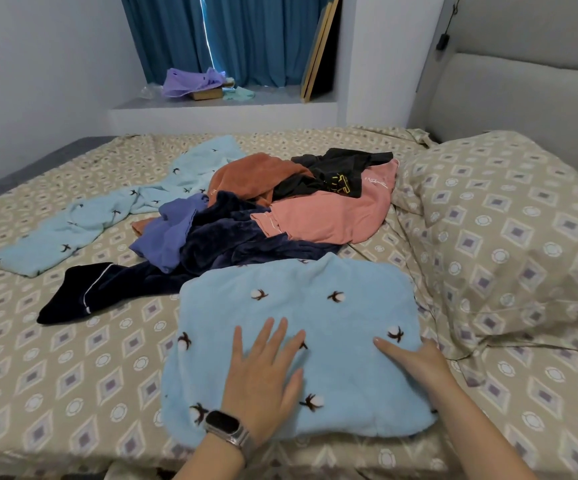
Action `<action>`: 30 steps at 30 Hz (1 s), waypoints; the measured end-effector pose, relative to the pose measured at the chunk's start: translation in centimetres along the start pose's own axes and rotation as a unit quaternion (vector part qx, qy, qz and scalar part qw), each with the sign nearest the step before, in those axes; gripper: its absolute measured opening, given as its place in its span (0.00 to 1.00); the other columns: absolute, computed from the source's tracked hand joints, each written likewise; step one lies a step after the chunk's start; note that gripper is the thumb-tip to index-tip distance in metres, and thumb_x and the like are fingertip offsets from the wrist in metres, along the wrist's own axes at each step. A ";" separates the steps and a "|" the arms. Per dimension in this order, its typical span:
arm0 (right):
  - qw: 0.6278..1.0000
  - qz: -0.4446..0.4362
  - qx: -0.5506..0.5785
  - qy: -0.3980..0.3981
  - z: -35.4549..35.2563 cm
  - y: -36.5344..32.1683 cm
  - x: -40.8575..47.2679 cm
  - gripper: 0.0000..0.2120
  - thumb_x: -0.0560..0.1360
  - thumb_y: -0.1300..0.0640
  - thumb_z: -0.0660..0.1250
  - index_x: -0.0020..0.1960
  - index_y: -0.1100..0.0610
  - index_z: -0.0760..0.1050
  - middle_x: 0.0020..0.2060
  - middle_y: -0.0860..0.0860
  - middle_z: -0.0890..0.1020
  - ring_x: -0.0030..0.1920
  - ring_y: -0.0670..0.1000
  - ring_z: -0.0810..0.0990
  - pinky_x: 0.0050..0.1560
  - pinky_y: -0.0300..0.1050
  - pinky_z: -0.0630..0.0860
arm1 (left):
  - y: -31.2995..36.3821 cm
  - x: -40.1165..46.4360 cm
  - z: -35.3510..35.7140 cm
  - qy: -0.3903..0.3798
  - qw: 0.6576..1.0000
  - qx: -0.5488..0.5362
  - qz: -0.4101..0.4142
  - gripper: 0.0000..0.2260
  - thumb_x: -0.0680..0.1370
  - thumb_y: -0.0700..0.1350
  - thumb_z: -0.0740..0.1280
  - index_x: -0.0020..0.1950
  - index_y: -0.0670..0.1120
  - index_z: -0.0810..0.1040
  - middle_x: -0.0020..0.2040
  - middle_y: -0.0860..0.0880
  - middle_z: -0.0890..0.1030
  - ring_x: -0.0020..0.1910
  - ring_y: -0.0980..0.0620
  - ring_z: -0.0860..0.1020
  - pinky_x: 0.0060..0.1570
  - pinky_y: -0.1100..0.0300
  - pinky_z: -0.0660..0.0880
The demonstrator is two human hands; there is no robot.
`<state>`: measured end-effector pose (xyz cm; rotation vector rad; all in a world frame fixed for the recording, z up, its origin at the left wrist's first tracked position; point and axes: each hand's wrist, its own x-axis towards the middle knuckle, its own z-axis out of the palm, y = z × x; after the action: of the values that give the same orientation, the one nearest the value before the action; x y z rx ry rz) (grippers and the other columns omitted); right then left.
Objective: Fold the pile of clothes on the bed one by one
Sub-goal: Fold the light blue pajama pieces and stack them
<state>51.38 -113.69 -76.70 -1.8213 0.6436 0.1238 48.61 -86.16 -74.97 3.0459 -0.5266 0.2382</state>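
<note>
A folded light blue fleece garment (pixel 315 313) with small cotton-flower prints lies on the bed (pixel 55 362) in front of me. My left hand (pixel 263 372), with a watch on the wrist, presses flat on its middle with fingers spread. My right hand (pixel 415 358) rests on the garment's right edge, index finger stretched out across the fabric. Behind it sits the pile of clothes: a navy velvet piece (pixel 232 237), a purple one (pixel 166 233), a pink one (pixel 329 216), a rust-brown one (pixel 249 174) and a black one (pixel 332 171). Matching light blue trousers (pixel 83 220) lie spread out to the left.
A pillow (pixel 509 237) in the same patterned fabric fills the right side, against a grey headboard (pixel 522 91). A window ledge (pixel 225 105) beyond the bed holds a purple cloth and small items, with blue curtains (pixel 239 32) behind. The bed's left edge meets the wall.
</note>
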 end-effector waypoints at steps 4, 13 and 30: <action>0.993 0.055 0.092 -0.056 -0.8 -0.6 0.7 0.23 0.61 0.49 0.82 0.51 0.59 0.81 0.43 0.54 0.86 0.44 0.56 0.85 0.46 0.48 0.80 | 1.4 0.0 2.4 -0.100 0.991 -0.019 -0.086 0.22 0.79 0.67 0.45 0.72 0.69 0.60 0.77 0.50 0.61 0.76 0.45 0.60 0.67 0.38 0.49; 0.985 0.056 0.140 -0.085 0.0 -2.1 -0.1 0.19 0.64 0.55 0.80 0.53 0.59 0.81 0.42 0.53 0.87 0.43 0.55 0.86 0.44 0.47 0.80 | 1.0 -0.1 3.7 -0.167 0.978 -0.079 -0.097 0.26 0.77 0.70 0.40 0.71 0.69 0.63 0.78 0.51 0.58 0.76 0.47 0.58 0.70 0.37 0.44; 0.868 -0.232 -0.306 -0.315 16.8 -22.1 -13.5 0.28 0.73 0.40 0.69 0.65 0.56 0.73 0.55 0.52 0.81 0.52 0.51 0.82 0.59 0.47 0.77 | -11.4 -0.6 -6.8 -0.007 0.391 -0.858 -0.333 0.25 0.79 0.61 0.58 0.59 0.43 0.80 0.55 0.38 0.82 0.52 0.39 0.81 0.53 0.45 0.78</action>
<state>54.56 -88.94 -58.48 -2.3101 -0.3545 0.6262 50.94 -74.82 -68.51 0.8846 0.4065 -0.2693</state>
